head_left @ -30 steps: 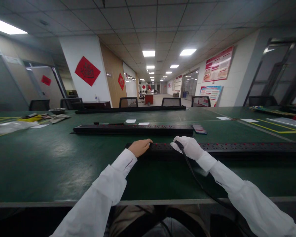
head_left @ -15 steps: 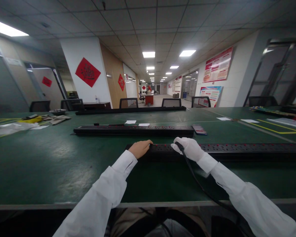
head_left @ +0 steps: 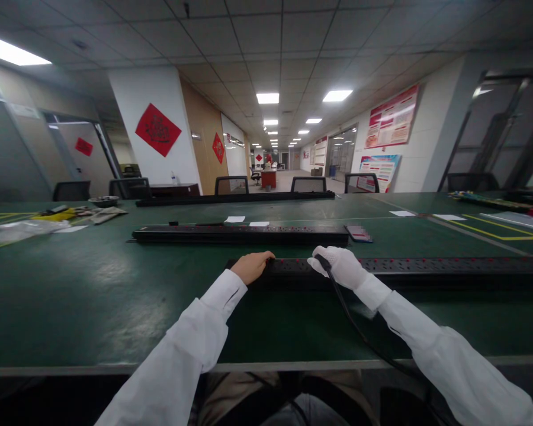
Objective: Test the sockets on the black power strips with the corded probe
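A long black power strip (head_left: 430, 266) with red dots along its top lies across the green table and runs off to the right. My bare left hand (head_left: 252, 267) is wrapped over the strip's left end, fingers together on its far edge. In a white glove, my right hand (head_left: 340, 266) is closed around a black plug (head_left: 323, 261) at the strip's top face. Whether the plug's pins sit in a socket is hidden. From the plug a black cable (head_left: 350, 319) runs down past the table's front edge, under my right forearm.
Further back lie another black strip (head_left: 240, 235), a phone-like item (head_left: 359, 233) and a third black bar (head_left: 235, 199). Paper slips (head_left: 235, 219) lie between them. A plastic bag (head_left: 26, 231) and cloth (head_left: 109, 215) are at the left. Chairs (head_left: 231, 185) stand behind the table (head_left: 93, 296).
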`<control>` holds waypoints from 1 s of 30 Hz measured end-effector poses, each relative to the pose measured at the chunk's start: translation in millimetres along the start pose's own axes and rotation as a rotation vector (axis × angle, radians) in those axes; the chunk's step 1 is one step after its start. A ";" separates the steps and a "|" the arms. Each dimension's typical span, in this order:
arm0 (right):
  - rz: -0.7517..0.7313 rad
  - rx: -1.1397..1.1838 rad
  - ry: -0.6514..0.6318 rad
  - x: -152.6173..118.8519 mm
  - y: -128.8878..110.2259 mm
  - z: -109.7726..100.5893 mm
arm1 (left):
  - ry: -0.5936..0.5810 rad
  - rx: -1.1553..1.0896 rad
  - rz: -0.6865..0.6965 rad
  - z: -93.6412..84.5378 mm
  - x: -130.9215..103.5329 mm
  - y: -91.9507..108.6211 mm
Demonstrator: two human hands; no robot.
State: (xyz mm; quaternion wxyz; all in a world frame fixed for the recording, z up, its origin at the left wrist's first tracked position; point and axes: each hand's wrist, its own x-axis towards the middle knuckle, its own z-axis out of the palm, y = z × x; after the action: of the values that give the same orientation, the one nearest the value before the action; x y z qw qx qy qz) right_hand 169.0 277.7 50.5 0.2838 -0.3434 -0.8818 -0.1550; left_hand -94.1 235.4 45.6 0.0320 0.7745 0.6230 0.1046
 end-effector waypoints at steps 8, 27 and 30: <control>-0.003 0.004 -0.022 0.8 -0.6 -3.9 | -0.020 0.002 0.002 -2.7 -1.8 0.4; 0.009 -0.006 -0.024 0.5 -2.0 -4.5 | -0.010 0.026 0.018 -2.6 -2.4 3.0; 0.003 -0.002 -0.027 0.7 -2.0 -5.3 | -0.011 0.028 0.017 -2.8 -2.5 3.2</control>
State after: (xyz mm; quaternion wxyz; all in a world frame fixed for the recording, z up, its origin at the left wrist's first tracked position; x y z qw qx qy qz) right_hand 169.3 274.2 55.0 0.2720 -0.3472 -0.8847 -0.1508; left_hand -92.0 232.0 48.7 0.0237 0.7808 0.6176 0.0920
